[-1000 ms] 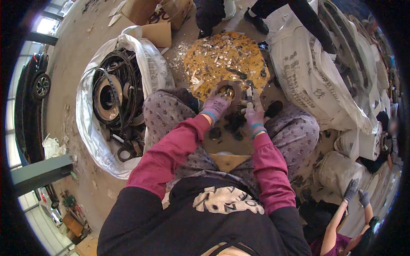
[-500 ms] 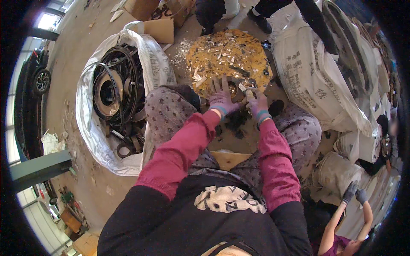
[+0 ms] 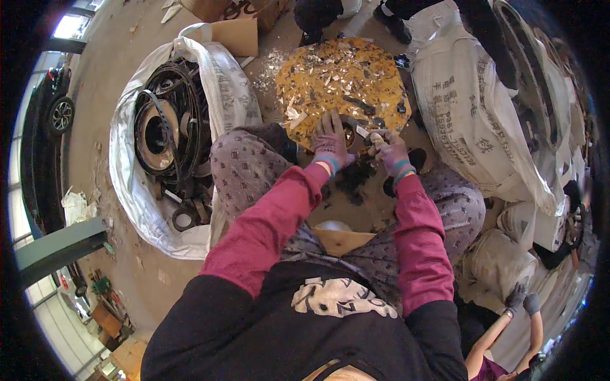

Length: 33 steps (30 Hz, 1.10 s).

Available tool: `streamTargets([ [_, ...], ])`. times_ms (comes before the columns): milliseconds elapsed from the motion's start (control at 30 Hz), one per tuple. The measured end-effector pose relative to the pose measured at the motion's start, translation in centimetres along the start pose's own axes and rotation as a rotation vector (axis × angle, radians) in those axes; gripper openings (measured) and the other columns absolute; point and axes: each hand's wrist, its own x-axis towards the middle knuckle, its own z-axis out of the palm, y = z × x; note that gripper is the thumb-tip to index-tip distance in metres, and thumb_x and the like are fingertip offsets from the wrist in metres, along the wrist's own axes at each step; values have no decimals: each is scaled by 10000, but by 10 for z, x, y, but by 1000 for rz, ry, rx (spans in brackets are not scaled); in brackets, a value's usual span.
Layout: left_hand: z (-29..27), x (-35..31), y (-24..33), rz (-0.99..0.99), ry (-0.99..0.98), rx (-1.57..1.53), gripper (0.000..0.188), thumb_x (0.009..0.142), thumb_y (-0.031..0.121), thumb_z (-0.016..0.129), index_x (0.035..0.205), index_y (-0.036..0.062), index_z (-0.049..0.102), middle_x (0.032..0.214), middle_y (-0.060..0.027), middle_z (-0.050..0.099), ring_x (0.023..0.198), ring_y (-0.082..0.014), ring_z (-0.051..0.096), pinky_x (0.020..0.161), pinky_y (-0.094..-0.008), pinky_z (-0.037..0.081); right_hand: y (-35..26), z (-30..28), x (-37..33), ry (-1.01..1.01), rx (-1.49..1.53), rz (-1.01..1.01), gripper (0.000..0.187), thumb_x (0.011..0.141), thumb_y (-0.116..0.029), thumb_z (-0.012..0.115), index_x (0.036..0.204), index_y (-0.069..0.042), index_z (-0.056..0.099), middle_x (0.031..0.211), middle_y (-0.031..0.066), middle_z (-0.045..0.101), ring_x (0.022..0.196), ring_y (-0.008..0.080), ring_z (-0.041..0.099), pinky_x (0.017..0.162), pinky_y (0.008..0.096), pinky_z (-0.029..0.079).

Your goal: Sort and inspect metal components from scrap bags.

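While white printed sacks (image 3: 473,120) flank right, both hands' fingers (image 3: 330,130) seemingly grip a ring part (image 3: 351,130).

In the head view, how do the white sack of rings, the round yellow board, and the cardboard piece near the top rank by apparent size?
Largest to smallest:
1. White sack of rings
2. Round yellow board
3. Cardboard piece

The fisheye bends the picture, so this is apparent size only.

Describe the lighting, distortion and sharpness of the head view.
Head view: even daylight, with a blown-out window at top left; strong fisheye bending and a black rim all round; the left hand and right hand on the round board are fairly sharp, and detail softens toward the rim, as at the sack.
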Motion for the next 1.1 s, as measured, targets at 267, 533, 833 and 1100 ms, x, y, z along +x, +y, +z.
streamTargets([
  [267, -2, -1, 3, -33, -34, 30, 1179, 569, 395, 791, 1408, 19, 52, 1425, -209, 168, 1308, -395, 196, 1077, -474, 191, 4, 5, -4, 28, -5, -43, 187, 870, -199, 594, 997, -62, 590, 647, 13, 572, 494, 72, 489, 432, 208, 367],
  [533, 2, 0, -3, 36, 30, -2, 1263, 508, 375, 839, 1408, 24, 26, 1416, -231, 166, 1286, -427, 221, 1053, -485, 239, 7, 7, 2, 64, -67, -10, 181, 876, -195, 586, 1002, -65, 595, 640, 2, 559, 515, 67, 503, 449, 218, 367],
  [833, 4, 1, -1, 8, 36, 24, 1198, 540, 420, 810, 1396, -1, 85, 1426, -212, 179, 1311, -377, 215, 1082, -444, 198, 16, 5, 20, 119, -359, -302, 191, 868, -170, 569, 1023, -61, 587, 691, 59, 606, 587, 136, 564, 518, 275, 432],
  [1100, 18, 5, -14, 111, 94, 42, 1214, 537, 425, 804, 1405, 8, 64, 1421, -212, 187, 1301, -391, 226, 1069, -470, 219, -44, 34, 0, 309, -665, -405, 245, 833, -217, 602, 1018, -58, 581, 807, 141, 640, 752, 252, 619, 700, 347, 470],
])
